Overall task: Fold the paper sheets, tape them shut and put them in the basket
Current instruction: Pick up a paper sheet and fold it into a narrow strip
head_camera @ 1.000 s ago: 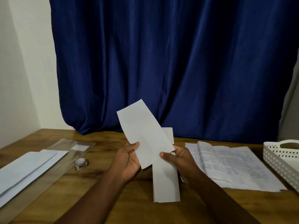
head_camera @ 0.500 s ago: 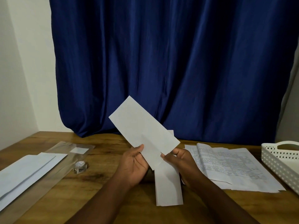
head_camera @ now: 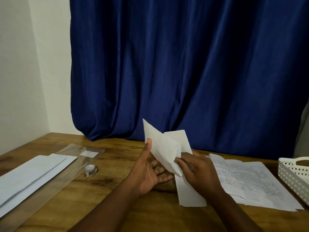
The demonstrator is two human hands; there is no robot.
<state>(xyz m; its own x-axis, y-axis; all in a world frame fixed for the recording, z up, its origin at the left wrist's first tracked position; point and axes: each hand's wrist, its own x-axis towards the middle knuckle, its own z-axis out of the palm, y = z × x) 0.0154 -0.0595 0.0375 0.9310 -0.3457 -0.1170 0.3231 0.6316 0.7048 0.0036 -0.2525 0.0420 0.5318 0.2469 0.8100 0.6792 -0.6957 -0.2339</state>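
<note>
A folded white paper (head_camera: 161,146) is held up above the wooden table, tilted on edge. My right hand (head_camera: 196,171) pinches its lower end. My left hand (head_camera: 148,171) lies palm up under it with fingers spread, its thumb touching the paper's left edge. A second folded white strip (head_camera: 189,193) lies flat on the table below both hands, its far end (head_camera: 182,139) showing behind the held paper. A small tape roll (head_camera: 90,169) sits to the left. The white perforated basket (head_camera: 294,174) stands at the right edge.
Printed sheets (head_camera: 247,180) lie spread between my right hand and the basket. White envelopes (head_camera: 30,174) and a clear plastic sleeve (head_camera: 78,153) lie at the left. A dark blue curtain (head_camera: 184,64) hangs behind the table.
The held paper has turned from facing me flat to nearly edge-on and dropped lower. My left hand has let go of its grip and spread under the paper.
</note>
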